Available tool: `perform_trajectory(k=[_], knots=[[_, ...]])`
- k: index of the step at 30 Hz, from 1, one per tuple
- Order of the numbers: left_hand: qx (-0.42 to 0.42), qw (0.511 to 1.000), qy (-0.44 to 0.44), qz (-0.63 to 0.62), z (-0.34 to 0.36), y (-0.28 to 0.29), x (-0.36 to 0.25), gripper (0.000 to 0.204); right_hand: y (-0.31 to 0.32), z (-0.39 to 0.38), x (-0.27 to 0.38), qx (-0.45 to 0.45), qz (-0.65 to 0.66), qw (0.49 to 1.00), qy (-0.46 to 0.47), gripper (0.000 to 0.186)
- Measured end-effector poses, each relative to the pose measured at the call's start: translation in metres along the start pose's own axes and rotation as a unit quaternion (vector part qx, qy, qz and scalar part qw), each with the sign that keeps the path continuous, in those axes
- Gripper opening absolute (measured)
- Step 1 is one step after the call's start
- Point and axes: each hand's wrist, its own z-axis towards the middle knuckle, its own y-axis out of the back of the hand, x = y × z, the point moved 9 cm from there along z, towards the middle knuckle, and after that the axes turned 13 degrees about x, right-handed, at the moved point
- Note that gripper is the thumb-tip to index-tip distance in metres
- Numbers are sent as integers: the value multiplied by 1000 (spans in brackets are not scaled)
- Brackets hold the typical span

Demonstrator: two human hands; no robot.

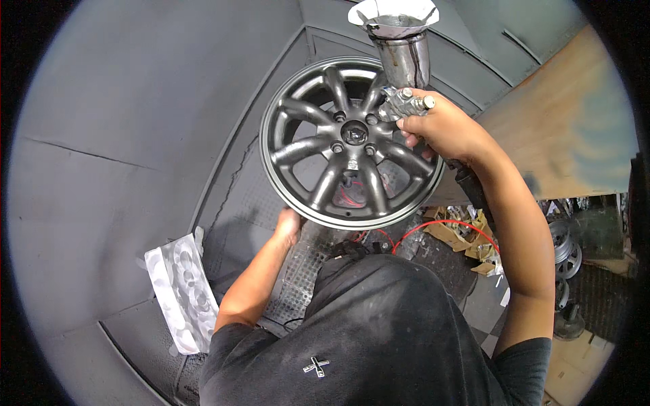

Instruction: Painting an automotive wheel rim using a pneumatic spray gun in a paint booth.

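Observation:
A dark grey, glossy alloy wheel [308,147] with several rounded spokes faces up in front of me, its rim a lighter metallic tone. My right hand [440,125] is wrapped round a metal spray gun [399,105] over the wheel's right side. On top of the gun sits a metal paint cup [404,57], streaked with dark drips and ringed by a white paper collar [365,19]. My left hand [289,225] reaches under the wheel's lower left edge. Its fingers are hidden behind the rim, so whether they grip the wheel or a support beneath cannot be seen.
Grey booth walls [135,101] stand left and behind. A grey-and-white patterned panel [183,294] leans at lower left. A red hose [440,222] curves past crumpled brown paper [467,233]. At right are a wooden board [562,128] and more wheels [567,260].

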Motion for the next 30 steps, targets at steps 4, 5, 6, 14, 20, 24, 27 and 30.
perform_trajectory(k=[4, 5, 6, 14, 20, 24, 27, 30], knots=[[60, 993, 102, 9, -10, -16, 19, 25, -4, 7, 4, -2, -5, 1000, -2, 32], [65, 991, 116, 28, -22, -48, 21, 25, -3, 8, 3, -3, -5, 1000, -2, 32], [48, 989, 140, 18, -33, -68, 27, 28, -3, 7, 4, -5, -13, 1000, -5, 32], [203, 886, 206, 363, -63, -156, 93, 29, -13, -7, 16, 7, -11, 1000, 12, 27], [242, 909, 221, 257, -48, -149, 120, 36, -27, 6, 28, 32, 7, 999, 39, 31], [172, 944, 276, 48, -34, -115, 133, 36, -31, 20, 20, 63, 8, 997, 37, 43], [56, 964, 249, -73, -30, -115, 106, 34, -31, 20, 12, 89, 12, 996, 22, 43], [25, 971, 192, -141, -28, -124, 85, 28, -30, 13, 9, 78, 52, 995, 24, 46]])
